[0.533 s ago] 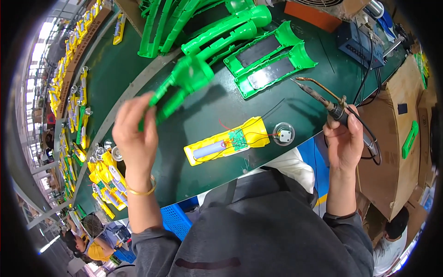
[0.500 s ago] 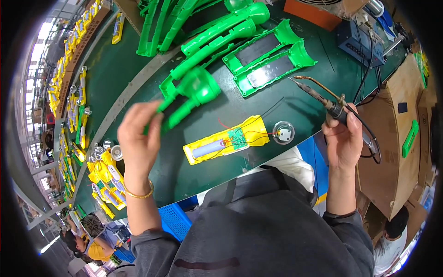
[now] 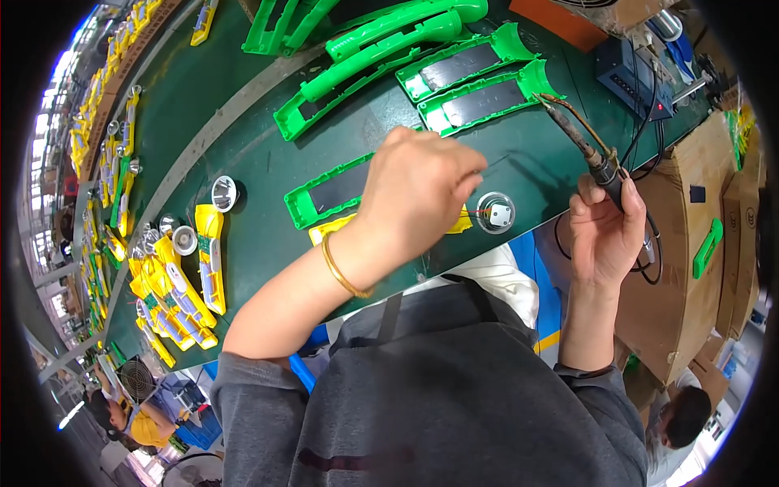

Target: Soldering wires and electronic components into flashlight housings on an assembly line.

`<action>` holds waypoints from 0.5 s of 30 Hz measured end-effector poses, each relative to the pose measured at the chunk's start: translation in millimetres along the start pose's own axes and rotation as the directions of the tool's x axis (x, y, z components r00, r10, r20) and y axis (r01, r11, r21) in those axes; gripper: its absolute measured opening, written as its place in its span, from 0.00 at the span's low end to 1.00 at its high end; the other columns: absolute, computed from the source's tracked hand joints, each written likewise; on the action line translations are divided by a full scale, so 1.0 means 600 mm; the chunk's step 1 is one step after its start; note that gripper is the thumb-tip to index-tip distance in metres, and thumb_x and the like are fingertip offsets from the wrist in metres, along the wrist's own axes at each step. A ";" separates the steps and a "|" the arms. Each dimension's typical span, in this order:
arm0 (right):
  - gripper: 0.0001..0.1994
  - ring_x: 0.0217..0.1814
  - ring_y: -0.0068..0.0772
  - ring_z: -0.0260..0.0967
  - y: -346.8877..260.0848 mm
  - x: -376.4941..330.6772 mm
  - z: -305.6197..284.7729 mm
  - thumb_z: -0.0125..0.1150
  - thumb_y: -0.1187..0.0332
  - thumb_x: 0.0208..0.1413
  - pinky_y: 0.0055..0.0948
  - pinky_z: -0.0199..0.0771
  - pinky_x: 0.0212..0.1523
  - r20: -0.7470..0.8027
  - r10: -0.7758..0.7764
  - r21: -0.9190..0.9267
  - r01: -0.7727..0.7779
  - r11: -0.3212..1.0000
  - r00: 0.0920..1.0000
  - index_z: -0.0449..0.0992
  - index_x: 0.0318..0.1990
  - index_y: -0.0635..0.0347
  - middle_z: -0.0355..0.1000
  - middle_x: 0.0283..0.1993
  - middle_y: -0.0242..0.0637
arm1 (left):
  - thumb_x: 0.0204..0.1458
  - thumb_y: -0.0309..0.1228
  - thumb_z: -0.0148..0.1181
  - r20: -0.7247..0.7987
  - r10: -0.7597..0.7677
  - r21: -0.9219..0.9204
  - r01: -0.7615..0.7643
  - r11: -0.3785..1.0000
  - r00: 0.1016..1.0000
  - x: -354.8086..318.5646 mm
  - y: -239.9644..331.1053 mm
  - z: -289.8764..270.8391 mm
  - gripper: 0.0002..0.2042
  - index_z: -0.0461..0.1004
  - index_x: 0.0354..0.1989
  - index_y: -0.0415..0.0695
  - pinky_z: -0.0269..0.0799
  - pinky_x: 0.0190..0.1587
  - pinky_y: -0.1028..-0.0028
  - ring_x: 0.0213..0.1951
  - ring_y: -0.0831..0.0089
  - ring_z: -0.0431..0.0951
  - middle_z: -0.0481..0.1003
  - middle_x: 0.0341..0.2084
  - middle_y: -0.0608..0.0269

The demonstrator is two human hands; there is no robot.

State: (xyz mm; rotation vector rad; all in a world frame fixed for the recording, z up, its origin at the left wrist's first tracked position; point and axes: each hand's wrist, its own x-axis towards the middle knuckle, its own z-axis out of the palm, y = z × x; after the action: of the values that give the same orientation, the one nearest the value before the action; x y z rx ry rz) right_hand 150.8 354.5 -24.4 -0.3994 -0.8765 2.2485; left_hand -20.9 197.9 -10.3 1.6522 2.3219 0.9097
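Observation:
My right hand [image 3: 604, 231] grips a soldering iron [image 3: 604, 170] by its dark handle, with a thin copper-coloured tube along it. Its tip points up and left, near the flared end of a green half shell [image 3: 479, 105]. My left hand [image 3: 418, 191] is closed, fingers bent and thumb against them; anything in its pinch is hidden. Beneath it lies a yellow flashlight housing [image 3: 329, 230], mostly covered by the hand. Red wires run from the housing to a clear round lamp head [image 3: 496, 213]. Just behind, another green half shell [image 3: 312, 204] with a dark inner panel lies partly under my wrist.
More green shells [image 3: 389, 40] lie across the far bench. At left are piled yellow housings [image 3: 174, 300] and a loose reflector [image 3: 225, 193]. A blue power unit [image 3: 629, 77] stands far right, beside a cardboard box [image 3: 673, 227]. Co-workers sit lower left and lower right.
My left hand has let go of a green shell, which now lies behind the yellow housing, and has moved right over that housing. The right hand still holds the iron. The view has shifted slightly.

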 end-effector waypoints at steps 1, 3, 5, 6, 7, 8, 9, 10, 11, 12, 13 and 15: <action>0.13 0.34 0.26 0.59 0.001 0.001 0.004 0.50 0.65 0.57 0.25 0.62 0.31 0.005 0.004 0.002 -0.004 1.000 1.000 0.68 0.45 0.65 0.70 0.42 0.40 | 0.40 0.29 0.64 -0.068 -0.002 -0.109 -0.005 0.994 0.998 0.002 -0.010 -0.003 0.07 0.76 0.28 0.43 0.67 0.37 0.66 0.32 0.63 0.75 0.76 0.25 0.59; 0.14 0.34 0.26 0.59 0.006 0.001 0.009 0.50 0.65 0.57 0.25 0.63 0.31 -0.034 0.016 -0.023 -0.017 1.000 0.999 0.67 0.46 0.64 0.70 0.42 0.40 | 0.39 0.25 0.64 -0.193 -0.072 -0.288 0.013 0.957 0.979 -0.010 -0.019 -0.023 0.05 0.76 0.26 0.42 0.68 0.34 0.70 0.28 0.64 0.74 0.76 0.23 0.60; 0.14 0.35 0.26 0.60 0.017 0.009 0.002 0.50 0.65 0.57 0.25 0.63 0.32 -0.026 0.056 -0.042 -0.057 0.998 0.998 0.67 0.47 0.64 0.70 0.43 0.41 | 0.40 0.23 0.63 -0.222 -0.223 -0.362 0.132 0.923 0.949 -0.042 -0.019 -0.049 0.05 0.77 0.28 0.41 0.68 0.35 0.73 0.28 0.67 0.74 0.76 0.23 0.61; 0.14 0.34 0.26 0.62 0.026 0.016 0.005 0.51 0.64 0.57 0.26 0.64 0.33 0.028 0.066 -0.067 -0.064 0.996 0.997 0.67 0.47 0.63 0.70 0.42 0.41 | 0.41 0.22 0.63 -0.244 -0.279 -0.396 0.167 0.903 0.929 -0.064 -0.021 -0.058 0.05 0.76 0.28 0.40 0.67 0.35 0.74 0.29 0.68 0.73 0.76 0.23 0.61; 0.13 0.34 0.26 0.63 0.036 0.025 0.011 0.51 0.65 0.57 0.28 0.66 0.34 0.042 0.085 -0.123 -0.079 0.989 0.996 0.67 0.45 0.64 0.70 0.40 0.41 | 0.41 0.22 0.64 -0.263 -0.338 -0.428 0.204 0.880 0.904 -0.086 -0.024 -0.058 0.04 0.76 0.27 0.40 0.67 0.36 0.74 0.29 0.70 0.73 0.75 0.23 0.62; 0.13 0.34 0.26 0.64 0.048 0.036 0.021 0.51 0.65 0.56 0.28 0.66 0.36 0.069 0.094 -0.196 -0.079 0.977 0.993 0.67 0.44 0.64 0.70 0.39 0.40 | 0.41 0.22 0.64 -0.259 -0.337 -0.428 0.205 0.880 0.905 -0.105 -0.023 -0.052 0.04 0.76 0.27 0.40 0.67 0.36 0.74 0.29 0.70 0.73 0.75 0.23 0.62; 0.12 0.34 0.26 0.66 0.060 0.048 0.033 0.51 0.66 0.56 0.28 0.67 0.37 0.096 0.105 -0.270 -0.076 0.960 0.990 0.67 0.43 0.64 0.70 0.37 0.40 | 0.41 0.22 0.64 -0.306 -0.390 -0.430 0.239 0.871 0.869 -0.123 -0.023 -0.044 0.04 0.76 0.27 0.40 0.67 0.37 0.74 0.29 0.70 0.72 0.75 0.23 0.62; 0.11 0.34 0.26 0.67 0.072 0.062 0.046 0.51 0.66 0.56 0.27 0.67 0.39 0.167 0.120 -0.336 -0.058 0.940 0.979 0.68 0.41 0.65 0.70 0.36 0.39 | 0.41 0.21 0.64 -0.359 -0.442 -0.426 0.277 0.861 0.822 -0.138 -0.020 -0.041 0.04 0.76 0.27 0.39 0.66 0.38 0.74 0.29 0.70 0.72 0.75 0.23 0.62; 0.10 0.34 0.26 0.68 0.084 0.074 0.060 0.51 0.67 0.56 0.26 0.67 0.40 0.237 0.138 -0.399 -0.033 0.916 0.962 0.69 0.40 0.65 0.70 0.35 0.38 | 0.41 0.21 0.64 -0.363 -0.443 -0.421 0.279 0.863 0.820 -0.148 -0.017 -0.036 0.04 0.76 0.27 0.39 0.66 0.38 0.74 0.29 0.70 0.72 0.75 0.23 0.62; 0.10 0.34 0.25 0.68 0.092 0.082 0.078 0.53 0.67 0.55 0.25 0.66 0.41 0.234 0.235 -0.438 -0.113 0.892 0.943 0.70 0.38 0.65 0.70 0.34 0.37 | 0.42 0.21 0.63 -0.445 -0.435 -0.304 0.325 0.895 0.783 -0.157 -0.013 -0.032 0.05 0.76 0.28 0.39 0.66 0.38 0.74 0.28 0.70 0.71 0.74 0.23 0.62; 0.09 0.35 0.25 0.69 0.102 0.089 0.095 0.54 0.67 0.54 0.24 0.66 0.41 0.295 0.261 -0.397 -0.131 0.909 0.919 0.70 0.37 0.65 0.71 0.34 0.36 | 0.42 0.20 0.62 -0.519 -0.407 -0.190 0.363 0.912 0.752 -0.158 -0.011 -0.027 0.05 0.76 0.29 0.40 0.65 0.39 0.74 0.28 0.70 0.71 0.74 0.22 0.63; 0.09 0.35 0.24 0.69 0.117 0.100 0.110 0.55 0.67 0.53 0.24 0.66 0.41 0.334 0.336 -0.391 -0.194 0.900 0.881 0.70 0.38 0.64 0.71 0.33 0.35 | 0.42 0.18 0.60 -0.563 -0.378 -0.126 0.375 0.918 0.735 -0.157 -0.013 -0.025 0.06 0.76 0.31 0.40 0.64 0.39 0.74 0.27 0.69 0.69 0.72 0.22 0.62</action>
State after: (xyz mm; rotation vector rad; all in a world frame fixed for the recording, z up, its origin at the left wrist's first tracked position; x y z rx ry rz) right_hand 40.6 326.7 -26.9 -0.2346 -1.5286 2.4773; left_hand 2.1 106.2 -23.0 0.8902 2.8731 1.4659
